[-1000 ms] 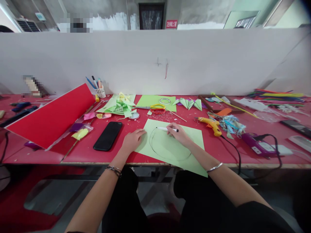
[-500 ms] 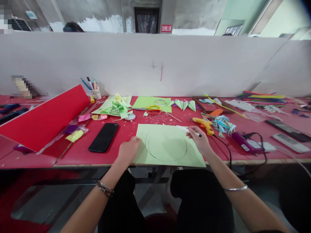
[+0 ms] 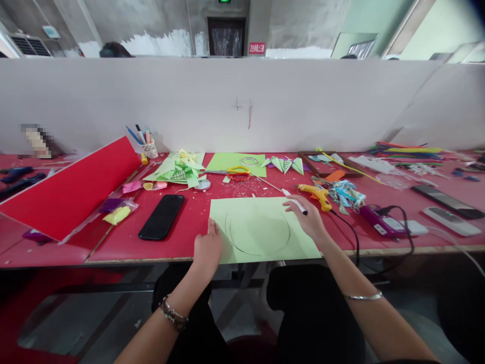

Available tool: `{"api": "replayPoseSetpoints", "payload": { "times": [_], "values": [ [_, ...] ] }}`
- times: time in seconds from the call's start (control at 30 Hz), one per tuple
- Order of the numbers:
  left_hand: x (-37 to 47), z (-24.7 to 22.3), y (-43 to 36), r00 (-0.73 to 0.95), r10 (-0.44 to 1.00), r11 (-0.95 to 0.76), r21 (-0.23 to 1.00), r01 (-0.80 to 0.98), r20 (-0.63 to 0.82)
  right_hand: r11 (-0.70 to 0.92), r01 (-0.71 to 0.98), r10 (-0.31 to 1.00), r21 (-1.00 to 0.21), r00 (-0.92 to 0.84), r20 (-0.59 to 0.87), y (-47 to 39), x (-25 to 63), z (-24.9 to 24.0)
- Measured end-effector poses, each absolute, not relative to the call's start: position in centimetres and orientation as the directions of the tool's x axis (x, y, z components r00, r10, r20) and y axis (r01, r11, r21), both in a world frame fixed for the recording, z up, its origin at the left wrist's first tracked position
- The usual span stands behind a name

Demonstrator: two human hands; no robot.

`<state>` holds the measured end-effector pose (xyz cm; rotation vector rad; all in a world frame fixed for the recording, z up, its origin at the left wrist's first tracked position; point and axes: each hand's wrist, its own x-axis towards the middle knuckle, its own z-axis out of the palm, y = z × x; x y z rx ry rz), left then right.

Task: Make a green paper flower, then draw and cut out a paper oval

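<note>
Pale green paper (image 3: 261, 227), smooth and rectangular, lies on a red tabletop (image 3: 199, 194) and reaches its near edge, marked with thin, dark curved lines (image 3: 289, 233) that form a rounded outline open at the top. Near the sheet's far right corner, the right hand (image 3: 307, 215) has its fingers closed on a slim white pen (image 3: 296, 201) with a black end, the barrel slanting across them. The left hand (image 3: 207, 248), fingers bent, touches the paper's left edge; whether it pinches the sheet is hard to tell from this angle. Nearby lie a flat black phone (image 3: 162, 217) and a yellow glue gun (image 3: 317, 196).
</note>
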<state>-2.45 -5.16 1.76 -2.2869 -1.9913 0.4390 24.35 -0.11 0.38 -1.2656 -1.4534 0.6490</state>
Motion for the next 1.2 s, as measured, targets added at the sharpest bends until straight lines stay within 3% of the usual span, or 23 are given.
{"api": "replayPoseSetpoints", "payload": {
  "times": [0.2, 0.33, 0.47, 0.6, 0.67, 0.83, 0.9, 1.0, 1.1, 1.2],
  "values": [
    [-2.8, 2.1, -5.8, 0.007, 0.980, -0.066, -0.291, 0.954, -0.199, 0.278, 0.730, 0.927, -0.625, -0.033, 0.374, -3.8, 24.1, -0.8],
    [-1.7, 2.7, -6.3, -0.034, 0.982, -0.028, -0.316, 0.948, -0.188, 0.360, 0.780, 0.924, -0.512, -0.222, 0.313, -4.8, 22.0, -1.4],
    [-1.9, 3.8, -6.6, 0.055, 0.980, -0.110, -0.285, 0.952, -0.193, 0.364, 0.795, 0.927, -0.486, -0.257, 0.274, -3.5, 21.9, -2.4],
    [-4.0, 4.0, -5.6, 0.228, 0.952, -0.271, -0.220, 0.937, -0.203, 0.358, 0.771, 0.933, -0.526, -0.269, 0.240, -1.4, 23.8, -1.7],
    [-5.2, 3.3, -4.7, 0.275, 0.954, -0.295, -0.217, 0.931, -0.117, 0.346, 0.744, 0.938, -0.571, -0.263, 0.227, -0.4, 24.6, -0.8],
    [-6.6, 1.2, -3.5, 0.165, 0.986, -0.163, -0.182, 0.970, -0.004, 0.345, 0.708, 0.937, -0.616, -0.218, 0.274, 1.7, 24.4, 0.9],
    [-6.5, 0.8, -3.7, 0.184, 0.983, -0.185, -0.161, 0.969, -0.016, 0.385, 0.619, 0.921, -0.684, -0.208, 0.330, 2.0, 23.2, 1.1],
    [-5.8, 0.7, -4.4, 0.252, 0.967, -0.253, -0.128, 0.959, -0.024, 0.410, 0.337, 0.911, -0.848, -0.197, 0.362, 1.8, 20.5, 1.1],
    [-5.1, 0.6, -4.8, 0.263, 0.965, -0.263, -0.117, 0.958, -0.016, 0.248, 0.135, 0.919, -0.959, -0.347, 0.189, 1.5, 18.0, 0.8],
    [-5.0, 0.4, -4.8, 0.267, 0.964, -0.267, -0.107, 0.958, -0.012, 0.126, 0.074, 0.879, -0.989, -0.470, 0.077, 1.5, 16.5, 0.1]
  ]
}}
